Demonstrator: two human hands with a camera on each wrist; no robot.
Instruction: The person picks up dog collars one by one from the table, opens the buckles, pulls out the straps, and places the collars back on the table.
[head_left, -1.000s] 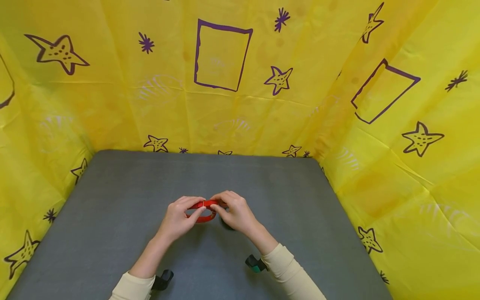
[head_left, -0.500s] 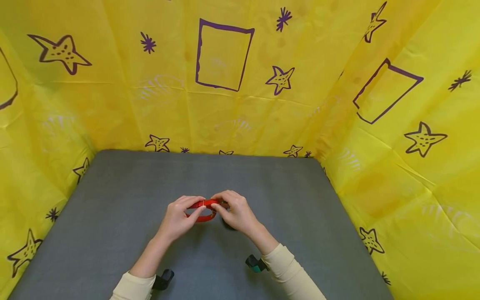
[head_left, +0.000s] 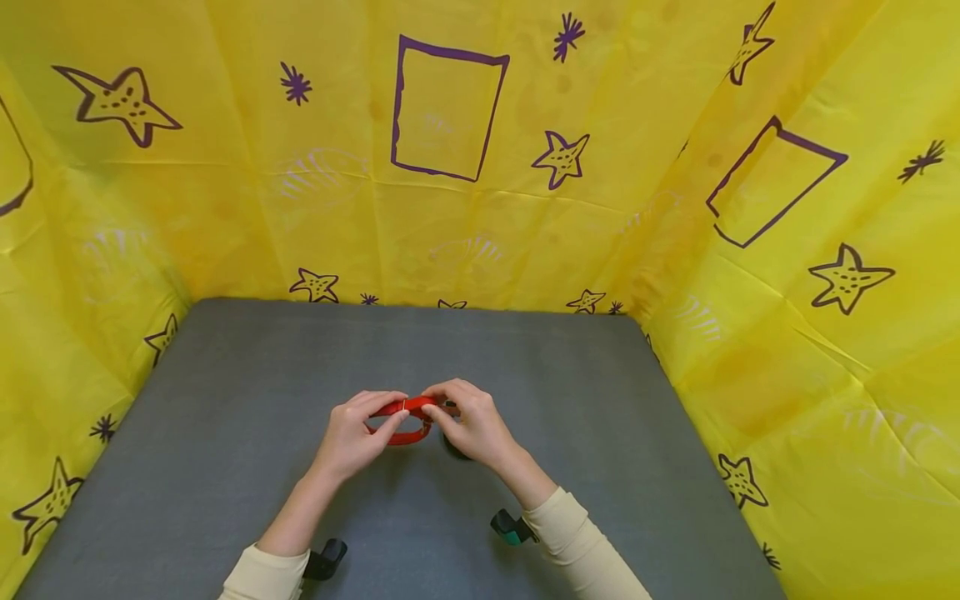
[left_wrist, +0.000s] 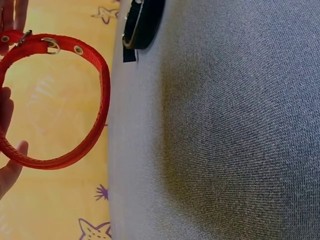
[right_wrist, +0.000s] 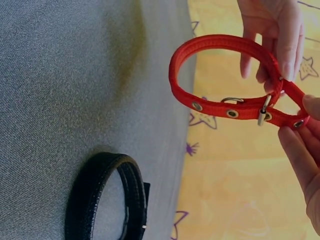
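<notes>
Both hands hold a red dog collar (head_left: 408,437) up above the grey table, its loop closed. My left hand (head_left: 356,433) pinches the band on the left side of the loop, thumb in front. On the other side my right hand (head_left: 472,421) pinches the strap's end between thumb and fingers, close by the buckle. The right wrist view shows the metal buckle (right_wrist: 265,111) with the strap through it, several eyelets and a D-ring (right_wrist: 232,101). A black collar (right_wrist: 86,200) rests on the table below the right hand, which mostly hides it in the head view.
The grey table (head_left: 300,358) is surrounded on three sides by yellow cloth (head_left: 337,208) printed with purple stars and frames. Dark camera mounts (head_left: 326,560) stick out from both wrists beside cream sleeves (head_left: 270,573).
The red collar and the left hand have shifted very slightly to the left. Both hands keep their pinch, and the right hand stays nearly in place.
</notes>
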